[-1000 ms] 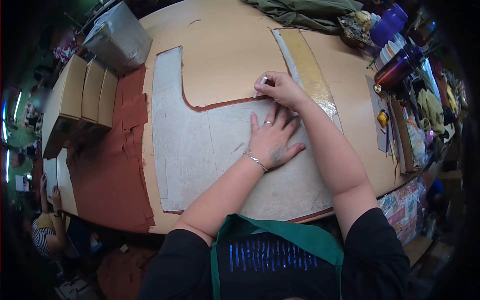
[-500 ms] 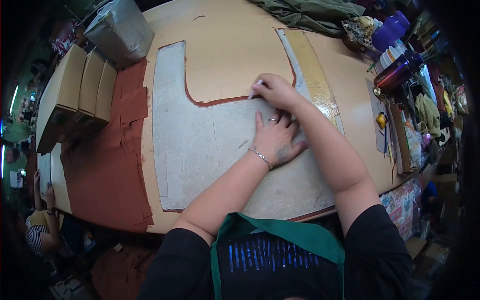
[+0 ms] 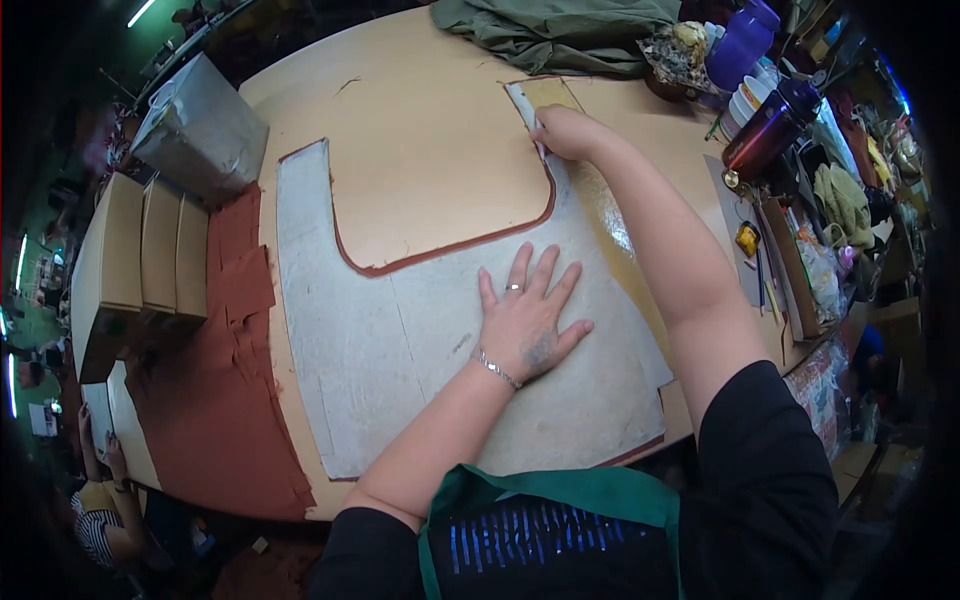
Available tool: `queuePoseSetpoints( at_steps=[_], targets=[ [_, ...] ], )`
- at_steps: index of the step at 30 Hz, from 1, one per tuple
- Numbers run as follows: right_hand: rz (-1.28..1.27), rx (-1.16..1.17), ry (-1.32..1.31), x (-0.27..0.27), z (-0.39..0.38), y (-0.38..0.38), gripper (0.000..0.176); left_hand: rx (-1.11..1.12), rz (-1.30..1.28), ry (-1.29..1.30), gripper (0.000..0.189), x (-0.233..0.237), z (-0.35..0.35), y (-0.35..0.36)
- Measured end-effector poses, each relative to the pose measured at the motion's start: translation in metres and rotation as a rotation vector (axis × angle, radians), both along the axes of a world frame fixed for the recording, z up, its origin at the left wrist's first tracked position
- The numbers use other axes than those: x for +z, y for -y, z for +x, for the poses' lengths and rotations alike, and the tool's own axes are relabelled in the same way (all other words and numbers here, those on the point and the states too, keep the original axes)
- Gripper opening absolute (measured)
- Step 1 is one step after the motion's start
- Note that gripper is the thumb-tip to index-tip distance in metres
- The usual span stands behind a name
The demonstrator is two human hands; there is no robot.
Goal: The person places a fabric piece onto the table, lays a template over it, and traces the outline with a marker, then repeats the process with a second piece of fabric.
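Observation:
A large grey-white pattern template (image 3: 350, 340) with a U-shaped cut-out lies on the table, and a thin border of rust-brown fabric (image 3: 455, 243) shows from under its edge. My left hand (image 3: 530, 315) presses flat on the template, fingers spread, below the cut-out. Farther up, at the right arm of the template, my right hand (image 3: 568, 132) is closed on a slim white chalk stick (image 3: 541, 148). Little of the stick shows below the fingers, and its tip is at the inner edge of the cut-out. A yellowish band (image 3: 605, 215) runs along the template's right side, partly behind my right forearm.
Stacked rust-brown fabric (image 3: 205, 390) lies left, near cardboard boxes (image 3: 120, 240) and a metal container (image 3: 205, 130). Green cloth (image 3: 560, 35) sits at the back. A dark bottle (image 3: 770, 130) and a tool tray (image 3: 790, 270) stand right. Another person's hand (image 3: 115, 460) is far left.
My right hand has moved up along the cut-out's edge, from its bottom right corner to the right arm. My left hand stays flat, its fingers now more spread. The view has shifted.

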State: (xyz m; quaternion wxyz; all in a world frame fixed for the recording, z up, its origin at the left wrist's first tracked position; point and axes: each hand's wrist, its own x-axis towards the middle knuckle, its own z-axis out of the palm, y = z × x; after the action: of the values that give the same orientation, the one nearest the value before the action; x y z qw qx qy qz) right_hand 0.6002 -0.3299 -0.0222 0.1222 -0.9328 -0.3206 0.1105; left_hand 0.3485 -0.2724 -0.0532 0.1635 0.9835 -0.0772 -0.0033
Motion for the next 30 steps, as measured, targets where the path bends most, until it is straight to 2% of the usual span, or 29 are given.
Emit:
queuePoseSetpoints(
  at_steps=[2,5,11,14,15,18,21,24,26,30],
  targets=[
    [0.001,-0.007,-0.002,-0.002,0.022,-0.015,0.027,-0.002,0.001,-0.017,0.061,0.003,0.000,0.000],
    [0.125,-0.101,0.170,-0.013,0.061,-0.044,0.028,-0.010,-0.006,0.000,0.061,0.003,0.002,-0.001],
    [0.226,-0.144,0.229,-0.024,0.103,-0.065,0.027,-0.008,-0.032,-0.010,0.061,0.002,0.005,-0.002],
    [0.559,-0.224,0.007,-0.052,0.132,-0.058,0.028,-0.013,-0.036,-0.007,0.060,0.004,0.005,-0.003],
    [0.769,-0.313,-0.099,-0.067,0.135,-0.051,0.030,-0.019,-0.039,-0.002,0.058,0.005,0.004,-0.003],
    [0.983,-0.421,-0.175,-0.061,0.121,-0.043,0.031,-0.034,-0.044,-0.040,0.055,0.005,0.015,-0.009],
    [0.797,-0.398,-0.006,-0.067,0.128,-0.043,0.032,0.032,-0.059,0.001,0.052,-0.004,0.058,-0.015],
    [0.681,-0.386,0.016,-0.053,0.114,-0.041,0.032,0.080,0.018,0.141,0.051,-0.007,0.129,-0.026],
    [0.644,-0.340,0.057,-0.055,0.116,-0.043,0.033,0.102,0.050,0.112,0.053,-0.009,0.161,-0.030],
    [0.546,-0.254,0.215,-0.068,0.128,-0.035,0.030,0.112,0.098,0.095,0.057,-0.012,0.169,-0.026]
  ],
)
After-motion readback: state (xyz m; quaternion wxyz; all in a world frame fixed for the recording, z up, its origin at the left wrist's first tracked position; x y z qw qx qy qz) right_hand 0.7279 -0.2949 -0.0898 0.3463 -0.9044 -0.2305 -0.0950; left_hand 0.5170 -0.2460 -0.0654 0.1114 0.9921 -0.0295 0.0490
